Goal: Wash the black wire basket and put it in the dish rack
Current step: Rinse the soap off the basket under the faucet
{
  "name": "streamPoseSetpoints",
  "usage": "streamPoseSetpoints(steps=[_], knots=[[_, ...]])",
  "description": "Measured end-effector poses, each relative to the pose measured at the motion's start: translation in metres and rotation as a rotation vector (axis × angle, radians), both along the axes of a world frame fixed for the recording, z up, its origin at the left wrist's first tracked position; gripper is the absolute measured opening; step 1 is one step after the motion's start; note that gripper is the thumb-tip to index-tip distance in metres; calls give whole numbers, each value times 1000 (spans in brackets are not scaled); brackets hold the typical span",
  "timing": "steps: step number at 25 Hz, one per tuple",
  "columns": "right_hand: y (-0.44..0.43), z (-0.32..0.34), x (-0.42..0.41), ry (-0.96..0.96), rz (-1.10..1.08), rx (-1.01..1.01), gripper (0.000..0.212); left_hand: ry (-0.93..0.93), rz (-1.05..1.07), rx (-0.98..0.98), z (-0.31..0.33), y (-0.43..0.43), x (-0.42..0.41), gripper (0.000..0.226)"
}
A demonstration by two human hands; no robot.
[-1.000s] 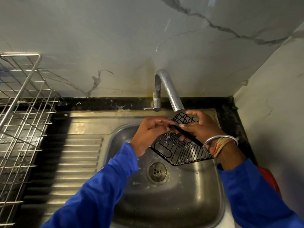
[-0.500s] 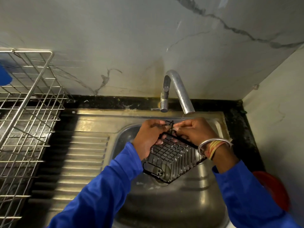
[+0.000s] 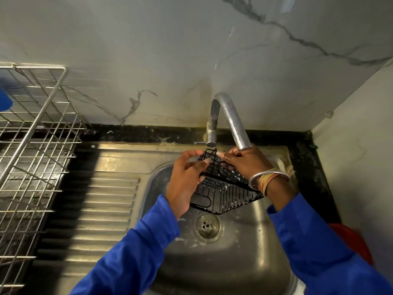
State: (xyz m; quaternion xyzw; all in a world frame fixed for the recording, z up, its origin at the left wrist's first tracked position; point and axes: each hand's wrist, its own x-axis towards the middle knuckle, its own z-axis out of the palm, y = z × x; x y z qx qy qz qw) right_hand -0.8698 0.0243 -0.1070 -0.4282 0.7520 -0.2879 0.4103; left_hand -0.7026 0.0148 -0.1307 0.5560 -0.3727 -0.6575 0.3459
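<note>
The black wire basket (image 3: 225, 194) hangs tilted over the steel sink (image 3: 223, 269), just under the tap spout (image 3: 234, 122). Soap foam clings to its wires. My left hand (image 3: 187, 179) holds its left side, fingers curled round the upper rim. My right hand (image 3: 242, 162), wet and with bangles at the wrist, pinches the top rim on the right. The steel wire dish rack (image 3: 36, 154) stands on the counter at the far left, apart from both hands.
A ribbed steel drainboard (image 3: 95, 209) lies between the rack and the sink bowl. The drain (image 3: 207, 227) sits below the basket. A red object (image 3: 353, 241) shows at the right edge. Something blue (image 3: 5, 99) is behind the rack. Marble walls close the back and right.
The basket has been turned in my hands and lifted a little toward the spout. My right hand has shifted on its top rim. The view has tilted slightly.
</note>
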Motion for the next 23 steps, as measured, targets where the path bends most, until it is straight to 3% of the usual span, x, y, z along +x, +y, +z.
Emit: streamPoseSetpoints(steps=[5,10,15,16,19,23], knots=[[2,-3,0,111,148,12,16,-229,-214,-66,0,-2,-5,22],[7,-1,-3,129,140,-85,15,-235,-260,-45,6,-3,-4,30],[4,28,-5,354,89,-202,21,-198,-48,-69,11,-2,-12,34],[2,34,-7,285,85,-218,20,-184,-18,-63,11,-2,-14,32],[3,50,-7,-185,147,-77,18,-163,54,-62,10,-3,-21,30],[1,57,-15,-180,254,32,15,-152,88,-21,10,0,-25,31]])
